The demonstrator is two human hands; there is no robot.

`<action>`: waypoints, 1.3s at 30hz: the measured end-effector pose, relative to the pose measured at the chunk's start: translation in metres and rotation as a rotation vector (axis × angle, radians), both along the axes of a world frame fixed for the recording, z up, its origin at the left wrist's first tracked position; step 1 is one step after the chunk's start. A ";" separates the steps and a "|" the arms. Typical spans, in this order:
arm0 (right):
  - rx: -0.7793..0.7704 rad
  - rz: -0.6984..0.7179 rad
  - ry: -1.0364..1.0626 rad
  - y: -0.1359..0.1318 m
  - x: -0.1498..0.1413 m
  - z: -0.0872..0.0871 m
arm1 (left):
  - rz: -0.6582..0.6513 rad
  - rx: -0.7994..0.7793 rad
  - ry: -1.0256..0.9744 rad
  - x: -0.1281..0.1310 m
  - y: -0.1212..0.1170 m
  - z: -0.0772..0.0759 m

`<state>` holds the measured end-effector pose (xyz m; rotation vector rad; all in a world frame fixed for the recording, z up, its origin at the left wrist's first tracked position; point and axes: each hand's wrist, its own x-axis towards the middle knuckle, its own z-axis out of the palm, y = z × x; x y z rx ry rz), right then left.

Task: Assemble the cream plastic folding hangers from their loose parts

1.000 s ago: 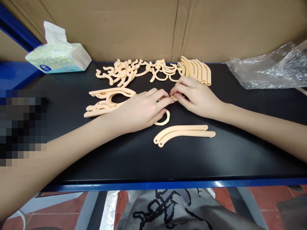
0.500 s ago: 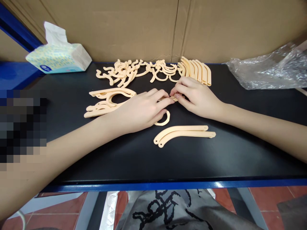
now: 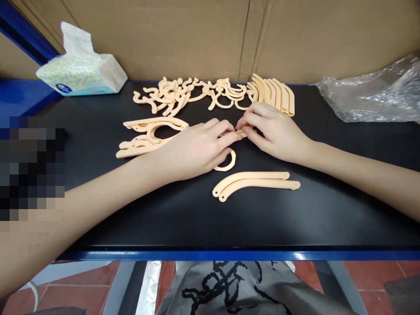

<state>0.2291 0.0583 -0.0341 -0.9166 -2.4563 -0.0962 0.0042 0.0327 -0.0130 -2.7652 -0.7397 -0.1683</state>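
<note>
My left hand (image 3: pixel 193 148) and my right hand (image 3: pixel 275 131) meet fingertip to fingertip at the middle of the black table (image 3: pixel 98 210). Both pinch the same small cream plastic piece (image 3: pixel 243 132), mostly hidden by the fingers. A cream curved hook part (image 3: pixel 227 163) pokes out from under my left hand. Two long curved cream arms (image 3: pixel 256 183) lie side by side just in front of the hands.
Assembled cream hanger pieces (image 3: pixel 147 136) lie left of my left hand. Loose hooks (image 3: pixel 183 94) and a row of curved arms (image 3: pixel 275 96) line the back edge. A tissue pack (image 3: pixel 82 72) sits back left, a crumpled clear plastic bag (image 3: pixel 374 94) back right, cardboard wall behind.
The hands keep the same pinch on the small piece; only the camera view shifted slightly.
</note>
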 end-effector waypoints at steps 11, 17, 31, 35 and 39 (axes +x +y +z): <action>0.011 0.003 0.011 0.001 0.001 -0.001 | -0.004 0.002 0.003 0.000 0.001 0.000; 0.014 0.003 0.014 0.001 0.000 -0.002 | -0.006 -0.002 0.003 -0.001 0.000 -0.001; 0.006 -0.005 0.006 0.001 0.000 0.000 | -0.007 -0.002 -0.008 0.000 0.000 0.001; 0.010 -0.008 -0.006 0.000 0.000 0.000 | 0.003 -0.007 -0.007 0.001 -0.001 0.002; 0.008 -0.006 0.000 0.000 0.000 0.000 | 0.009 -0.017 -0.011 0.000 -0.001 0.002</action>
